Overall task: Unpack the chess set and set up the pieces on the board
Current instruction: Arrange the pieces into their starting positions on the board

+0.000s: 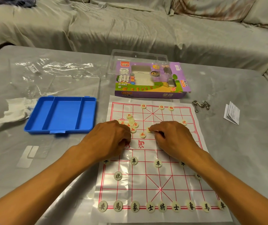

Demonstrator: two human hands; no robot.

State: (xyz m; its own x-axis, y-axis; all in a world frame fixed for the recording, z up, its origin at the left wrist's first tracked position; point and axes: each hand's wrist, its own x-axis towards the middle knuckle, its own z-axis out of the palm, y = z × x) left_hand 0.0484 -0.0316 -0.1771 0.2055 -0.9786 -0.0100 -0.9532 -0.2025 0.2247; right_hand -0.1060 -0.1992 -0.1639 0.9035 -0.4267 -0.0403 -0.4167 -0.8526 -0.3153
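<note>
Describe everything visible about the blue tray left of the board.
The blue tray looks like shiny moulded plastic, a shallow rectangle with rounded corners. Two dividers split it into a wide middle compartment and two narrow side ones, all empty. Small tabs show on its edges. It lies flat on the grey cloth, beside crumpled white paper.

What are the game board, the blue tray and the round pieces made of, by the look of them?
The board looks like thin glossy plastic sheet: it shines and keeps fold creases. The blue tray seems to be moulded hard plastic, smooth, with dividers. The round pieces look like cream plastic or resin, though wood cannot be ruled out.
</note>
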